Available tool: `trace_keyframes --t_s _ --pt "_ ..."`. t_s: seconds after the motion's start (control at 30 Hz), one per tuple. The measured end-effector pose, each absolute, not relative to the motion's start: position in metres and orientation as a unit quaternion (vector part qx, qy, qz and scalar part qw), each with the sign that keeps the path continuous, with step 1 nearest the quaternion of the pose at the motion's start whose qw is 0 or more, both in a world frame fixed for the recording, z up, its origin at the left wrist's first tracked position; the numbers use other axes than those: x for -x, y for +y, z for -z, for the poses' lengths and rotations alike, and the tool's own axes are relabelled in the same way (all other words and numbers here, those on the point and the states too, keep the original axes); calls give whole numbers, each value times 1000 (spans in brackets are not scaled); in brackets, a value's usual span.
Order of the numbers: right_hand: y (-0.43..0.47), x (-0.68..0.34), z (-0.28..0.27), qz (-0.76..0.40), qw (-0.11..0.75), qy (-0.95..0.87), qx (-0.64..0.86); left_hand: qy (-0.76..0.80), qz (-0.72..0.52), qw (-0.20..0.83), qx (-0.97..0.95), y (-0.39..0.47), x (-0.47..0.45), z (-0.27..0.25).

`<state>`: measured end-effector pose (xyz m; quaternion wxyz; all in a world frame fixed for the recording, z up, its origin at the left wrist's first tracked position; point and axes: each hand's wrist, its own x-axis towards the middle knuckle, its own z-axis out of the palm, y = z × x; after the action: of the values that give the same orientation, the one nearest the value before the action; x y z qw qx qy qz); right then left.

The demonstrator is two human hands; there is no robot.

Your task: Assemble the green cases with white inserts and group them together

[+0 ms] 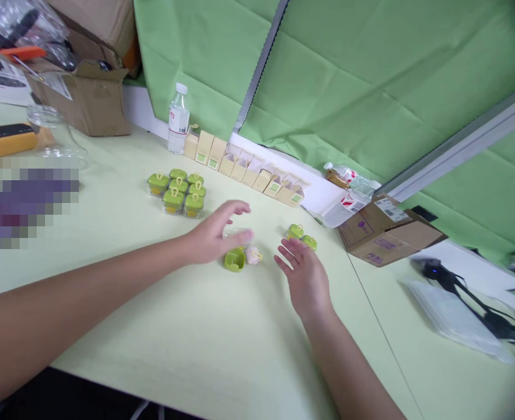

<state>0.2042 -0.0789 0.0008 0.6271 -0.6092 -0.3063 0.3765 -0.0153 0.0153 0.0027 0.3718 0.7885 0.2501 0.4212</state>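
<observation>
My left hand (222,233) is open above the middle of the table, thumb and fingers apart. Just under its thumb lie an upturned green lid (234,260) and a small pale pink piece with a yellow loop (253,255). A clear container (235,233) shows partly behind that thumb. My right hand (305,274) is open too, fingers spread, holding nothing. Close beyond its fingertips are two green-lidded containers (309,242), partly covered by the hand. Several more green-lidded clear containers (184,195) with yellow loops stand grouped to the left.
A row of small cardboard boxes (244,169) runs along the back edge beside an upright water bottle (178,119). More bottles (349,201) lie near a brown carton (384,230) at right. A glass jar (51,131) and an open cardboard box (86,96) stand at left.
</observation>
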Motion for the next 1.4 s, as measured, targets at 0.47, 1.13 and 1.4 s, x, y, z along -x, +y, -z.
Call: trace_keyframes --t_s 0.47,1.13,1.4 --pt "-76 -202 -3 -456 646 -163 590 398 -468 619 -490 42 14 3" --pt "-80 -193 -2 -359 581 -296 668 425 -476 473 -607 28 9 0" --pt "-79 -190 11 -285 532 -392 694 332 -397 383 -765 23 14 12"
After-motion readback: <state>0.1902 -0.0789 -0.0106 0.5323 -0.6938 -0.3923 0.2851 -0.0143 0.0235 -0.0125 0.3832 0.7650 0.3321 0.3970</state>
